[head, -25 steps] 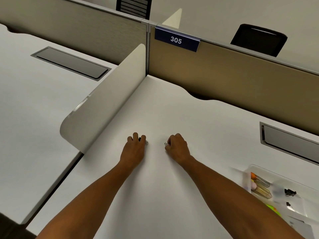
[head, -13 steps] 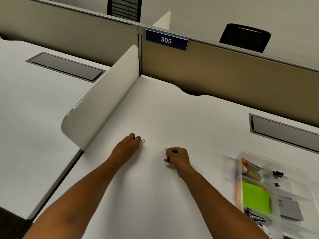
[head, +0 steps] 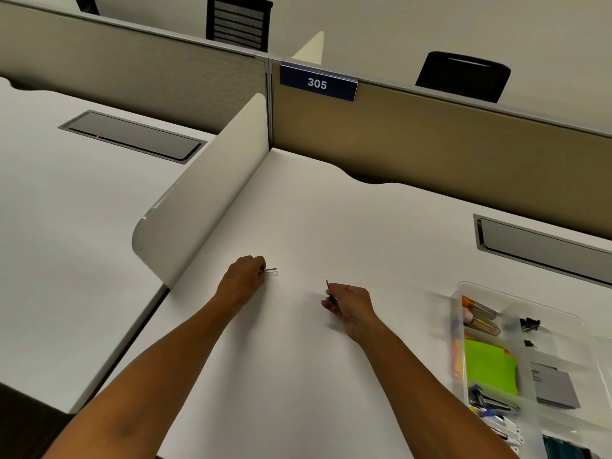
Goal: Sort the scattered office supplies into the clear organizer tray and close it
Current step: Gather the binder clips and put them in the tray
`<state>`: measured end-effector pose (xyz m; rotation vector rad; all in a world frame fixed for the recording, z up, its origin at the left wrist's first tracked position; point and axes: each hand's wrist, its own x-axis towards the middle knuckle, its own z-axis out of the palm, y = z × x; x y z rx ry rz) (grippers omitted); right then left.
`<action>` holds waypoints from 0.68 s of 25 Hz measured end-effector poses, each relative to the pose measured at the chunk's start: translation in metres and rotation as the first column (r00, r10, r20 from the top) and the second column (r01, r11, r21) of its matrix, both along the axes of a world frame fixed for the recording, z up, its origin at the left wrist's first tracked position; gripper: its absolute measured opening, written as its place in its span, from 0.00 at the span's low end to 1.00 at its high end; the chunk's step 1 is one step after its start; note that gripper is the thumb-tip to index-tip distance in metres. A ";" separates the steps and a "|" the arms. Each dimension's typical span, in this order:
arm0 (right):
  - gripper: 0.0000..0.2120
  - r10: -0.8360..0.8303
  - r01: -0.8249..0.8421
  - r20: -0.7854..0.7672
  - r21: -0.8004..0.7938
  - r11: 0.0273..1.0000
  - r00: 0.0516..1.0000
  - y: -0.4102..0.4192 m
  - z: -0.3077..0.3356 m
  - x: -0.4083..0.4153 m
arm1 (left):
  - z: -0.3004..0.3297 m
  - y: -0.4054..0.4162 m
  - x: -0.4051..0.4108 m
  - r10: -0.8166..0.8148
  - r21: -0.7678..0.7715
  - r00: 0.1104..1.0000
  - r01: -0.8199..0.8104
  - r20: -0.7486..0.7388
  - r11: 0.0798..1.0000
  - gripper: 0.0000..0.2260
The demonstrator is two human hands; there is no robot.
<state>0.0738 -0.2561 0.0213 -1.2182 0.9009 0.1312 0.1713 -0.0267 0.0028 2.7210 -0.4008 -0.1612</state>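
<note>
On the white desk, my left hand [head: 245,279] pinches a small binder clip [head: 271,271] whose wire loop sticks out to the right of my fingers. My right hand [head: 349,304] grips another small black binder clip [head: 331,294], its wire arm pointing up. The clear organizer tray [head: 460,288] lies at the right edge, to the right of my right hand. It holds green sticky notes [head: 490,366], orange notes, small black clips [head: 530,324], a grey pad [head: 553,385] and a stapler-like tool.
A white curved divider [head: 205,207] stands left of my left hand. Tan partition panels with a "305" sign [head: 318,82] run along the back. Grey cable flaps [head: 132,135] sit in both desks. Two black chairs show behind the partition.
Both hands have drawn back toward me and lifted slightly, each pinching a clip picked off the desk. The view has swung right, showing more of the tray.
</note>
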 end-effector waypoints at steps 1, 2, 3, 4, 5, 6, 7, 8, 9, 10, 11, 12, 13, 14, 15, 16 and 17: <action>0.04 -0.005 0.005 0.003 0.005 1.000 1.000 0.000 0.001 -0.001 | -0.001 0.000 0.001 0.052 -0.070 0.998 -0.053 -0.021 0.996 0.04; 0.04 -0.010 0.010 0.004 0.011 1.000 1.000 0.000 0.002 -0.003 | -0.002 0.001 0.000 0.124 -0.172 0.991 -0.132 -0.059 0.976 0.04; 0.04 -0.015 0.015 0.002 0.016 1.000 1.000 -0.001 0.003 -0.005 | -0.003 0.003 -0.001 0.205 -0.293 0.971 -0.232 -0.120 0.928 0.04; 0.04 -0.022 0.022 0.000 0.022 1.000 1.000 -0.002 0.004 -0.006 | -0.004 0.005 -0.002 0.276 -0.410 0.940 -0.337 -0.201 0.848 0.04; 0.04 -0.031 0.031 -0.001 0.030 0.999 1.000 -0.004 0.005 -0.008 | -0.005 0.007 -0.003 0.321 -0.508 0.900 -0.432 -0.295 0.745 0.05; 0.03 -0.043 0.043 0.000 0.041 0.998 0.999 -0.006 0.007 -0.009 | -0.006 0.009 -0.005 0.337 -0.579 0.858 -0.512 -0.389 0.635 0.05; 0.03 -0.060 0.059 0.002 0.057 0.997 0.998 -0.007 0.009 -0.010 | -0.006 0.010 -0.006 0.325 -0.629 0.815 -0.577 -0.479 0.521 0.05; 0.02 -0.079 0.078 0.006 0.079 0.994 0.997 -0.009 0.011 -0.011 | -0.005 0.010 -0.008 0.293 -0.660 0.775 -0.631 -0.560 0.407 0.05; 0.02 -0.099 0.097 0.015 0.106 0.990 0.995 -0.010 0.013 -0.012 | -0.003 0.009 -0.009 0.249 -0.676 0.739 -0.674 -0.626 0.299 0.05; 0.01 -0.118 0.114 0.024 0.133 0.984 0.993 -0.012 0.016 -0.013 | 0.000 0.007 -0.011 0.205 -0.679 0.711 -0.703 -0.672 0.212 0.05; 0.01 -0.135 0.128 0.033 0.160 0.979 0.990 -0.013 0.018 -0.013 | 0.003 0.004 -0.013 0.166 -0.677 0.694 -0.720 -0.701 0.151 0.05; 0.02 -0.151 0.141 0.041 0.186 0.972 0.988 -0.015 0.021 -0.014 | 0.006 0.000 -0.016 0.131 -0.676 0.685 -0.729 -0.717 0.111 0.05; 0.02 -0.166 0.152 0.050 0.211 0.966 0.985 -0.018 0.023 -0.016 | 0.009 -0.005 -0.018 0.096 -0.678 0.683 -0.730 -0.724 0.086 0.06; 0.03 -0.179 0.161 0.059 0.236 0.958 0.982 -0.020 0.026 -0.017 | 0.013 -0.010 -0.020 0.063 -0.683 0.686 -0.727 -0.725 0.073 0.07; 0.03 -0.192 0.169 0.067 0.257 0.951 0.979 -0.024 0.029 -0.019 | 0.017 -0.018 -0.022 0.034 -0.689 0.692 -0.722 -0.722 0.069 0.07; 0.03 -0.206 0.180 0.072 0.274 0.945 0.976 -0.027 0.032 -0.021 | 0.022 -0.025 -0.024 0.011 -0.694 0.696 -0.716 -0.718 0.069 0.07; 0.03 -0.220 0.190 0.076 0.287 0.939 0.973 -0.030 0.034 -0.023 | 0.027 -0.033 -0.025 -0.010 -0.701 0.702 -0.710 -0.712 0.072 0.07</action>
